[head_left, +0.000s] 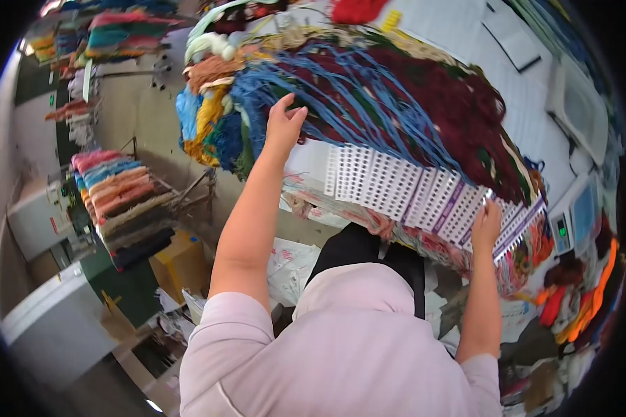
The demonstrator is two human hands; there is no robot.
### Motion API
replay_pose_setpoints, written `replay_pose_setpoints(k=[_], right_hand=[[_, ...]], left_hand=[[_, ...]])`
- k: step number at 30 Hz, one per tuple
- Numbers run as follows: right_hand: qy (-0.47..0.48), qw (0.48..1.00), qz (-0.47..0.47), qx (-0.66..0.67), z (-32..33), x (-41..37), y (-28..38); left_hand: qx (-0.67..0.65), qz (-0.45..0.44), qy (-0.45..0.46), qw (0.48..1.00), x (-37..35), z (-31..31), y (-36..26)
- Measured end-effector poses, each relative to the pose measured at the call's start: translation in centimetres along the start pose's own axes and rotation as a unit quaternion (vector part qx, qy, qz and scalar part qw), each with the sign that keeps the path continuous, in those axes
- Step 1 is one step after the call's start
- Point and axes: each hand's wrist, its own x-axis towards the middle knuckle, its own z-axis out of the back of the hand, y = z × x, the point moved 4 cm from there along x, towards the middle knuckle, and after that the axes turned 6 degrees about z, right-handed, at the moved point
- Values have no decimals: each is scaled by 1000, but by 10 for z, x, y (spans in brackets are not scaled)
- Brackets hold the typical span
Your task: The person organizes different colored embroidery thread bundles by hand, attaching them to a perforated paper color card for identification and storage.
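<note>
Long blue yarn strands (389,104) lie across a heap of dark maroon yarn (459,104) on the table. My left hand (284,126) is at the left end of the blue strands, its thumb and forefinger apart, with no yarn visibly gripped. Along the near table edge runs a row of white cards (375,184) with rows of dark holes and purple bands. Over the right part of these cards is my right hand (487,221), fingers pinched together. A small pale glint shows at its fingertips, but what they hold is too small to make out.
At the right stand a digital scale (562,229) and a grey plastic tray (581,104). A dark-edged pad (511,42) lies at the back. Yarn bundles (122,187) hang on a rack to the left, near a cardboard box (181,260). Pinkish yarn (382,226) hangs below the cards.
</note>
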Motion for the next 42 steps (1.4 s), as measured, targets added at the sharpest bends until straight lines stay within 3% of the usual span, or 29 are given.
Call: replay_pose_setpoints(k=[1, 2, 3, 4, 6, 7, 11, 13, 15, 16, 18, 19, 22, 24, 26, 28, 29, 31, 32, 34, 35, 36, 37, 38, 40, 41, 42], right_hand=[[12, 1000, -16, 20, 7, -5, 16], [18, 999, -16, 28, 8, -10, 30], [22, 999, -18, 34, 8, -15, 42], [30, 999, -12, 32, 6, -19, 54], [30, 998, -25, 43, -1, -23, 81], [35, 998, -19, 49, -5, -24, 93], [48, 994, -27, 99, -23, -18, 128], [46, 995, -17, 82, -21, -13, 142], [47, 996, -17, 74, -16, -12, 148], [46, 995, -25, 80, -10, -11, 153], [42, 992, -69, 99, 0, -13, 160], [47, 989, -86, 107, 1, -16, 159], [44, 983, -112, 136, -2, -33, 139], [36, 984, -116, 133, -2, -44, 130], [38, 974, -143, 169, -3, -52, 129], [39, 970, -143, 192, 3, -54, 138], [36, 971, -137, 195, 6, -54, 138], [36, 961, -138, 236, 10, -53, 137], [32, 959, -130, 249, 15, -50, 138], [24, 953, -115, 278, 27, -39, 145], [25, 947, -114, 301, 31, -36, 144], [9, 922, -113, 371, 35, -31, 149], [0, 913, -104, 394, 47, -25, 162], [-10, 904, -94, 417, 60, -19, 175], [-12, 911, -12, 413, 93, -5, 200], [-19, 907, 26, 419, 126, 3, 228], [-25, 875, 47, 481, 161, 8, 256]], left_hand=[[12, -41, -44, 998, 25, 22, 45], [46, -43, -77, 995, 33, 47, 55], [97, -51, -170, 979, 40, 70, 63], [121, -18, -261, 957, 50, 90, 72], [17, 62, -332, 941, 109, 127, 152], [-64, 151, -285, 944, 103, 129, 125], [-8, 202, -219, 955, 149, 129, 119], [94, 141, -225, 960, 164, 126, 119], [49, 73, -225, 970, 192, 137, 138], [-54, 58, -191, 978, 187, 148, 115], [-93, -81, -225, 967, 177, 186, 58], [-261, -164, -196, 931, 161, 201, 13], [-336, -179, -151, 912, 152, 266, -56], [-370, -240, -153, 885, 121, 288, -111], [-389, -337, -147, 845, 73, 302, -166], [-346, -407, -258, 805, 37, 329, -197], [-244, -473, -338, 777, 24, 352, -209], [-264, -522, -405, 703, -35, 357, -254], [-389, -507, -390, 663, -78, 340, -283], [-373, -578, -369, 625, -107, 352, -311], [-8, -636, -547, 544, -135, 362, -325], [188, -608, -605, 479, -145, 355, -333], [352, -580, -639, 362, -152, 347, -337], [349, -580, -590, 440, -146, 331, -338], [146, -652, -262, 697, -165, 245, -341], [12, -626, -130, 769, -174, 202, -340], [-147, -477, 107, 860, -184, 160, -338]])
